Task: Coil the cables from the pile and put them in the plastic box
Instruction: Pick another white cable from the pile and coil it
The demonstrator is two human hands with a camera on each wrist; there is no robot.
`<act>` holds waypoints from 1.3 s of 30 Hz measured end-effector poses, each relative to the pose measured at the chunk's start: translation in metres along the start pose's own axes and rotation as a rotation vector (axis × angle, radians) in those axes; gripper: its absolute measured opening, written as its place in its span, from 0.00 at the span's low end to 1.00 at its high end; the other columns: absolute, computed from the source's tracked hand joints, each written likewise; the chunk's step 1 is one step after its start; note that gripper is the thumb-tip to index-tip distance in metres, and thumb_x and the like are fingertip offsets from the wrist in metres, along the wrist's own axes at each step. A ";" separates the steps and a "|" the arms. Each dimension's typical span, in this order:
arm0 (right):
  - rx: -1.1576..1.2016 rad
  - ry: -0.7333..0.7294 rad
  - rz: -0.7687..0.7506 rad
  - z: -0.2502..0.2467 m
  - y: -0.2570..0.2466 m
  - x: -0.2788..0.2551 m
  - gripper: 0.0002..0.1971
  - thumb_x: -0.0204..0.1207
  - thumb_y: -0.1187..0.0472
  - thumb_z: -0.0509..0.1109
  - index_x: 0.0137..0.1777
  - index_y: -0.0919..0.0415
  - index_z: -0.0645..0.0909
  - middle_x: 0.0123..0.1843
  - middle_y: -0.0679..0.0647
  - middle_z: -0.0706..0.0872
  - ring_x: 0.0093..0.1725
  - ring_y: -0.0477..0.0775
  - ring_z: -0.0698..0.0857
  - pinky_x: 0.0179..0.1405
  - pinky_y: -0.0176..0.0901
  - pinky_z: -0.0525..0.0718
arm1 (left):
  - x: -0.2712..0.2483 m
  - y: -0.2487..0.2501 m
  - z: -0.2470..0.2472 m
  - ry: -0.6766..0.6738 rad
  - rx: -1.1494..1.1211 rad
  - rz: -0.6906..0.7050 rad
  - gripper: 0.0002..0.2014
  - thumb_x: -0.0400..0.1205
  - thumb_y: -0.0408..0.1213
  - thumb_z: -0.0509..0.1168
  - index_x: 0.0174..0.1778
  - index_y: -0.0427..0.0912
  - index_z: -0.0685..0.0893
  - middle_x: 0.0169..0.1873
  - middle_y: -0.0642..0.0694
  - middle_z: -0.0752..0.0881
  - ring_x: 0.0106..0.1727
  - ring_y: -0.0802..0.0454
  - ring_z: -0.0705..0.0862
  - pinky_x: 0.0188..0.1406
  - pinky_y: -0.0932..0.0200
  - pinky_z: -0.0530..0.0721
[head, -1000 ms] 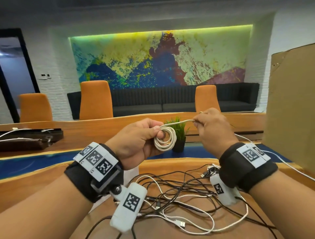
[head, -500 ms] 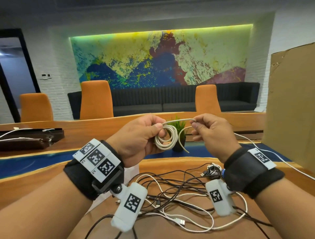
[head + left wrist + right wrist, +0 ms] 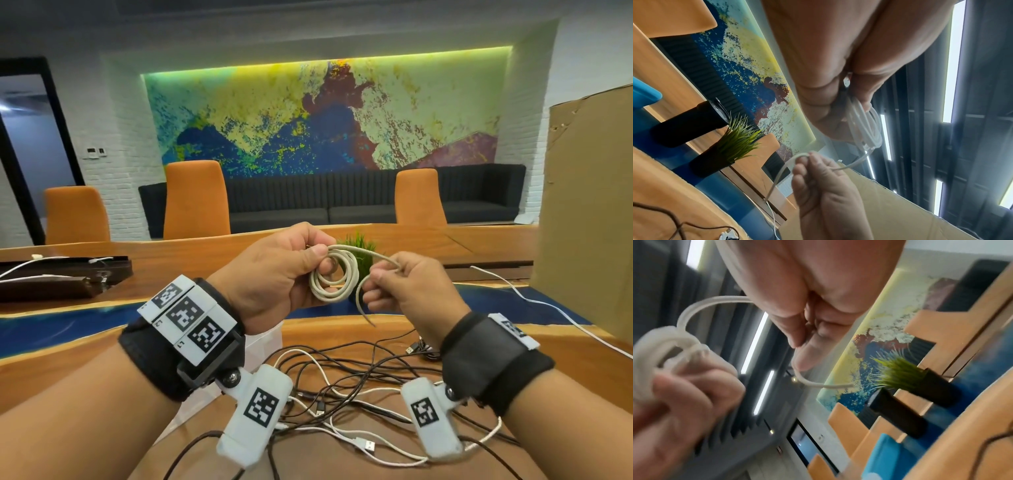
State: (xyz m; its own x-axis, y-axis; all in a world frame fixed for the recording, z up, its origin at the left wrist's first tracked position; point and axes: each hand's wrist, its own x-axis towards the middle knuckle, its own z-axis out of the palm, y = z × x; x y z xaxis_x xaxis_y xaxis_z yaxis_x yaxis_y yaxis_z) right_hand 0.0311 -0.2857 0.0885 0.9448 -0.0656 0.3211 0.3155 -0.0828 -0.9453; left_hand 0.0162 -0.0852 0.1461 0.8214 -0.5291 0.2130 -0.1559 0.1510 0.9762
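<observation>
My left hand (image 3: 320,263) grips a small coil of beige cable (image 3: 334,277) held up over the table. My right hand (image 3: 383,275) pinches the cable's loose tail just right of the coil, and the short free end hangs below it. The left wrist view shows the coil (image 3: 865,123) in the fingers of the left hand (image 3: 851,100), with the right hand (image 3: 807,160) pinching the tail. A tangled pile of black and white cables (image 3: 342,387) lies on the wooden table (image 3: 359,329) under my wrists. A translucent plastic box (image 3: 265,342) is mostly hidden behind my left wrist.
A tall cardboard box (image 3: 589,222) stands at the right edge. A small potted plant (image 3: 359,245) sits behind my hands. A dark tray (image 3: 65,277) with white cables lies at the far left. One white cable (image 3: 548,308) runs across the table on the right.
My right hand has dropped lower and closer to the coil, bringing the tail down with it. The tail's free end now dangles below. My left hand keeps its grip on the coil.
</observation>
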 end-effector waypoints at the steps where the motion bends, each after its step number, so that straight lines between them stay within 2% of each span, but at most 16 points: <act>1: 0.046 0.026 -0.028 0.001 -0.007 0.000 0.04 0.83 0.70 0.65 0.50 0.69 0.81 0.39 0.63 0.89 0.34 0.53 0.88 0.34 0.43 0.91 | -0.001 -0.001 0.000 -0.001 -0.011 0.001 0.09 0.90 0.29 0.50 0.50 0.38 0.76 0.31 0.44 0.78 0.32 0.53 0.83 0.34 0.56 0.88; 4: -0.072 0.048 -0.164 0.001 -0.020 -0.002 0.02 0.81 0.70 0.67 0.47 0.66 0.81 0.40 0.63 0.89 0.35 0.54 0.90 0.33 0.40 0.90 | -0.001 -0.002 0.000 0.010 -0.057 -0.001 0.09 0.90 0.30 0.50 0.51 0.38 0.76 0.31 0.44 0.78 0.33 0.52 0.83 0.35 0.54 0.89; 6: -0.176 0.010 -0.189 -0.001 -0.020 -0.005 0.02 0.79 0.70 0.69 0.46 0.65 0.81 0.40 0.62 0.90 0.38 0.55 0.91 0.34 0.42 0.91 | -0.001 -0.001 -0.001 0.023 -0.081 0.001 0.10 0.90 0.30 0.50 0.51 0.38 0.77 0.31 0.43 0.78 0.33 0.51 0.82 0.34 0.55 0.89; 11: -0.655 -0.231 -0.213 0.001 0.009 -0.020 0.02 0.76 0.64 0.74 0.45 0.59 0.84 0.39 0.53 0.88 0.38 0.49 0.88 0.37 0.43 0.89 | 0.000 0.004 -0.005 0.031 -0.044 0.026 0.09 0.90 0.30 0.50 0.51 0.38 0.76 0.31 0.43 0.78 0.33 0.51 0.84 0.34 0.55 0.89; 13: -0.783 -0.307 -0.259 0.001 0.018 -0.023 0.04 0.77 0.62 0.74 0.48 0.52 0.88 0.42 0.46 0.87 0.43 0.44 0.85 0.44 0.38 0.87 | 0.000 0.005 -0.005 0.034 -0.006 0.023 0.09 0.90 0.29 0.50 0.51 0.38 0.75 0.32 0.42 0.78 0.35 0.50 0.83 0.34 0.55 0.89; 15: -0.894 -0.413 -0.320 -0.001 0.017 -0.023 0.06 0.77 0.59 0.73 0.51 0.48 0.90 0.45 0.40 0.85 0.47 0.40 0.83 0.45 0.31 0.84 | 0.001 0.006 -0.006 0.036 0.023 0.023 0.09 0.90 0.29 0.50 0.52 0.38 0.75 0.33 0.42 0.78 0.36 0.49 0.82 0.35 0.55 0.89; 17: -1.019 -0.524 -0.364 -0.001 0.012 -0.022 0.07 0.78 0.56 0.73 0.53 0.47 0.90 0.48 0.40 0.85 0.49 0.40 0.83 0.48 0.30 0.82 | 0.001 0.006 -0.006 0.039 0.041 0.025 0.09 0.91 0.29 0.50 0.52 0.38 0.75 0.33 0.43 0.78 0.37 0.49 0.83 0.38 0.54 0.88; 19: -1.056 -0.541 -0.371 -0.002 0.008 -0.021 0.07 0.79 0.56 0.73 0.53 0.48 0.90 0.48 0.40 0.86 0.48 0.40 0.83 0.47 0.29 0.82 | 0.002 0.006 -0.006 0.038 0.044 0.026 0.09 0.91 0.30 0.50 0.53 0.38 0.75 0.33 0.43 0.79 0.38 0.48 0.83 0.39 0.53 0.87; 21: -0.943 -0.443 -0.356 -0.003 0.006 -0.019 0.05 0.79 0.58 0.73 0.51 0.50 0.90 0.43 0.42 0.87 0.42 0.40 0.86 0.42 0.31 0.84 | 0.002 0.004 -0.004 0.028 0.033 0.033 0.09 0.91 0.30 0.50 0.53 0.38 0.75 0.33 0.43 0.78 0.38 0.47 0.82 0.37 0.53 0.87; 24: -0.422 -0.170 -0.153 -0.003 0.001 -0.015 0.04 0.80 0.66 0.71 0.48 0.61 0.87 0.35 0.54 0.88 0.31 0.47 0.87 0.33 0.37 0.87 | 0.000 0.002 -0.003 0.018 0.017 0.050 0.08 0.91 0.30 0.50 0.52 0.38 0.75 0.32 0.44 0.78 0.36 0.49 0.82 0.36 0.55 0.87; 27: 0.217 0.018 0.075 0.001 -0.008 -0.014 0.05 0.80 0.70 0.68 0.52 0.70 0.84 0.38 0.60 0.85 0.33 0.52 0.86 0.32 0.41 0.88 | -0.002 0.000 -0.002 0.013 0.004 0.057 0.08 0.90 0.30 0.50 0.52 0.38 0.75 0.32 0.44 0.78 0.34 0.51 0.82 0.36 0.56 0.89; 29: 0.472 0.074 0.150 0.006 -0.013 -0.013 0.07 0.80 0.70 0.68 0.55 0.70 0.82 0.38 0.59 0.85 0.33 0.51 0.86 0.31 0.39 0.88 | -0.003 -0.001 -0.001 -0.001 0.015 0.056 0.08 0.90 0.29 0.50 0.51 0.38 0.75 0.32 0.44 0.78 0.33 0.52 0.82 0.34 0.58 0.88; 34: 0.734 0.112 0.267 0.021 -0.020 -0.011 0.06 0.80 0.70 0.68 0.55 0.70 0.83 0.38 0.60 0.86 0.32 0.50 0.86 0.28 0.36 0.87 | -0.003 -0.006 -0.001 -0.011 0.059 0.065 0.09 0.90 0.29 0.50 0.52 0.37 0.76 0.31 0.44 0.79 0.33 0.53 0.83 0.35 0.59 0.87; 39: 0.840 0.056 0.392 0.020 -0.018 -0.011 0.10 0.79 0.71 0.68 0.59 0.72 0.82 0.37 0.59 0.84 0.30 0.48 0.85 0.24 0.34 0.86 | -0.004 -0.005 -0.003 0.014 0.124 0.085 0.09 0.90 0.30 0.51 0.52 0.38 0.77 0.31 0.45 0.80 0.34 0.53 0.82 0.40 0.55 0.83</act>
State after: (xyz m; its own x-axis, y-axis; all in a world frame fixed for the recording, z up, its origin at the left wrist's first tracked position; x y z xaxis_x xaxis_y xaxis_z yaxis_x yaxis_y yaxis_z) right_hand 0.0169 -0.2633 0.1013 0.9987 0.0140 -0.0485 -0.0444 0.7016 -0.7111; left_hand 0.0153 -0.0807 0.1402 0.8096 -0.5070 0.2958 -0.2914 0.0903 0.9523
